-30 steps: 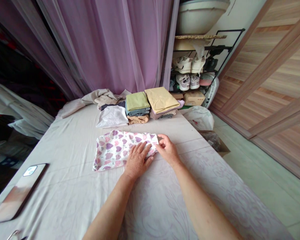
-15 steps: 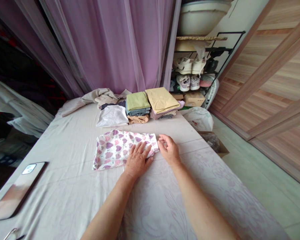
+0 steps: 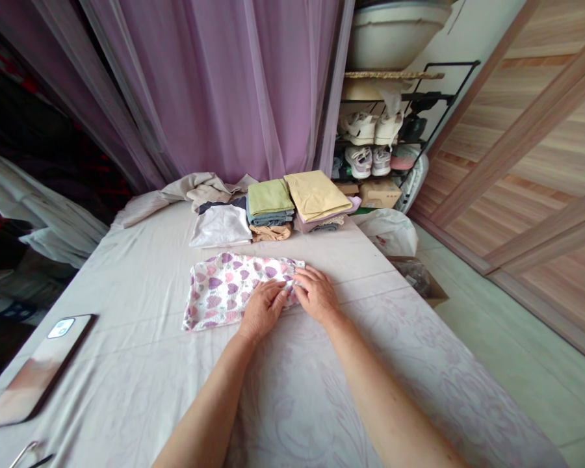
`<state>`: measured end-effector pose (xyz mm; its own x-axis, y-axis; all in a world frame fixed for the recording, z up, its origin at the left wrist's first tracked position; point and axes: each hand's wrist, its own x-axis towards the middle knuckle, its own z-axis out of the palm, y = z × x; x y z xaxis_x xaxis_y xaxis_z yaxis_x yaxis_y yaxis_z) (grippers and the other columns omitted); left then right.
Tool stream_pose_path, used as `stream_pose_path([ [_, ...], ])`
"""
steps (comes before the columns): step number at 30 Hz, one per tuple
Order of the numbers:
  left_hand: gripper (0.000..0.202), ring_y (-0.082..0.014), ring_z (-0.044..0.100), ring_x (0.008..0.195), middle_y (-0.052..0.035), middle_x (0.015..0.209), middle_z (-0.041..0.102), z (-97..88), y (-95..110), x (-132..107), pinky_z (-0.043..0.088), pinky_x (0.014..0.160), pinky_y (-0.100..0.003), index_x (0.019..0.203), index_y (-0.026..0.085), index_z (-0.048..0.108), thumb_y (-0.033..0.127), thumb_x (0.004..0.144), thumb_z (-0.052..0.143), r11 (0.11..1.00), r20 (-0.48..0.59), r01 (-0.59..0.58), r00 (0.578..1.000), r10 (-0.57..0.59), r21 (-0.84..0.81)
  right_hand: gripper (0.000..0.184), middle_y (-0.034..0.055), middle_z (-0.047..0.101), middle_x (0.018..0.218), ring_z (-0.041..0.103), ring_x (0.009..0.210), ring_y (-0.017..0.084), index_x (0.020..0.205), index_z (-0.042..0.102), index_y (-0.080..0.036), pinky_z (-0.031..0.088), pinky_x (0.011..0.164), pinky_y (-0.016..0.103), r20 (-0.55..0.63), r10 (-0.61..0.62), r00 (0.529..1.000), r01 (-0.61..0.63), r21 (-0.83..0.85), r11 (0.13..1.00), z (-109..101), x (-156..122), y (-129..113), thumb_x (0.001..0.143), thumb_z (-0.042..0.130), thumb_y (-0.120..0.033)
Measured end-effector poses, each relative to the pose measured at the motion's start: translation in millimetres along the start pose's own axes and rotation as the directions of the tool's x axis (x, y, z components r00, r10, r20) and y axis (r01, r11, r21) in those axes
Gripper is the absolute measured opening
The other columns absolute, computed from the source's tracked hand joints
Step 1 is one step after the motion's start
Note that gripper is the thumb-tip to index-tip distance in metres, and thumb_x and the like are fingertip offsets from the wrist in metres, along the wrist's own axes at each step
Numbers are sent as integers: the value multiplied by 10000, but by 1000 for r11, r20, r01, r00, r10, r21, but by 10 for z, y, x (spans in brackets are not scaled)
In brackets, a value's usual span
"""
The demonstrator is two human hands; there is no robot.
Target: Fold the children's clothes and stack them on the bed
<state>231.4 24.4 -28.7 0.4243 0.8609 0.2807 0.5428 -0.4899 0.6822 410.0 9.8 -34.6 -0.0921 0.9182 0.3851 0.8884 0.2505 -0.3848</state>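
A white cloth printed with purple and pink hearts (image 3: 224, 289) lies flat on the pale bedsheet (image 3: 127, 364) in the middle of the view. My left hand (image 3: 262, 311) rests on the cloth's right end, fingers curled and pressing it down. Beside it, my right hand (image 3: 314, 294) covers the same right edge, its fingers bent and pinching the fabric. The two hands nearly touch each other.
Stacks of folded clothes (image 3: 292, 201) and a loose beige garment (image 3: 199, 188) lie at the bed's far end before a purple curtain (image 3: 224, 84). A phone (image 3: 34, 370) rests at the left. A shoe rack (image 3: 390, 136), a white bag (image 3: 387, 231) and wooden doors (image 3: 531, 143) are on the right.
My right hand has slid left onto the cloth's right edge and closed on it. My left hand's fingers have curled in. The cloth's right end looks shorter.
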Motion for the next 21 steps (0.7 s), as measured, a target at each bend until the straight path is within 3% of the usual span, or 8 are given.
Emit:
stream_pose_path([
  [2,352,-199,694,961,-57,1045,751,-94,-34,33,550,889,-362,1097,214,707,364,975,413,994,22,91,996,-90,-62,297,69,662,1263,536,1218,246,1126,705,-248,380,1048,435,10,12,1000,-12,-8,1000,-15,6,-17,904,507,-239],
  [4,351,-195,698,948,-59,1061,747,-243,-100,57,559,860,-337,1123,215,698,355,970,415,994,33,105,994,-105,-19,289,68,665,1258,546,1204,240,1108,710,-248,381,1035,424,13,18,1000,-18,-15,1000,-27,8,-36,904,505,-237],
  [7,321,-273,564,1243,-88,1292,652,-473,-261,36,431,1064,-473,1172,234,684,345,924,513,966,43,-11,999,0,257,277,67,671,1248,559,1181,233,1083,716,-242,382,1025,410,1,24,1000,-24,-21,999,-40,1,-58,899,509,-232],
  [9,448,-333,417,1377,-111,1438,530,-554,-378,-26,319,1121,-576,1300,244,610,415,887,579,907,75,-19,997,-14,422,275,69,673,1243,552,1187,238,1077,718,-237,381,1026,414,-4,25,1000,-25,-32,999,-60,-6,-80,893,515,-225],
  [12,655,-354,317,1432,-126,1537,394,-543,-492,-138,251,1140,-605,1432,263,479,562,858,581,844,109,-4,992,-65,536,292,74,668,1246,514,1232,261,1082,719,-239,348,1062,458,-10,16,1000,-17,-54,998,-124,10,-166,889,504,-203],
  [17,706,-352,273,1451,-120,1558,360,-458,-498,-197,228,1147,-597,1458,291,439,638,851,542,817,99,7,992,-79,577,385,101,611,1323,480,1274,252,1243,641,-204,334,1107,435,-57,-97,994,97,-6,995,-181,214,-502,907,455,-171],
  [21,718,-355,293,1441,-131,1544,381,-465,-489,-189,224,1142,-610,1450,273,449,642,842,551,822,99,-6,993,-62,570,419,95,581,1369,470,1297,234,1313,585,-221,347,1111,432,63,-218,974,218,4,976,-18,418,-684,922,440,-175],
])
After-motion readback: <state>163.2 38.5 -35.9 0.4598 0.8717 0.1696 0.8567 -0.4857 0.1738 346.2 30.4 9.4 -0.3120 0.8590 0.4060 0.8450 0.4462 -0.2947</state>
